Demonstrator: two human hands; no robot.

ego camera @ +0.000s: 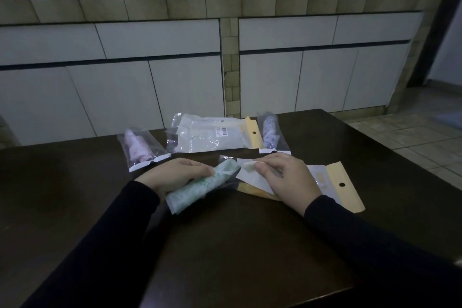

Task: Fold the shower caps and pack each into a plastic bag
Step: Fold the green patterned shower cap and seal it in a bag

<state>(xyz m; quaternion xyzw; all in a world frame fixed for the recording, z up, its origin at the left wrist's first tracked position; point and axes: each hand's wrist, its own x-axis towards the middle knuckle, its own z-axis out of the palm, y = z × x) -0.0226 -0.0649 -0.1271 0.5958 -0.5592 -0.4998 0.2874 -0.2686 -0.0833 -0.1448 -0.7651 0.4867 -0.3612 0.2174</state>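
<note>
On the dark table [225, 245], my left hand [172, 175] grips a rolled green shower cap [200, 189] that sits inside a clear plastic bag. My right hand [282, 177] pinches the white flap [247, 166] at the bag's mouth, between thumb and fingers. A pink cap packed in a clear bag [140, 149] lies to the left behind my hands. A purple-patterned cap in its bag [271, 134] lies at the back right.
A large white packet with a yellow header [215, 136] lies at the table's back middle. Another flat packet with a yellow header [335, 182] lies under and right of my right hand. White cabinet doors [112, 87] stand behind the table; tiled floor at right.
</note>
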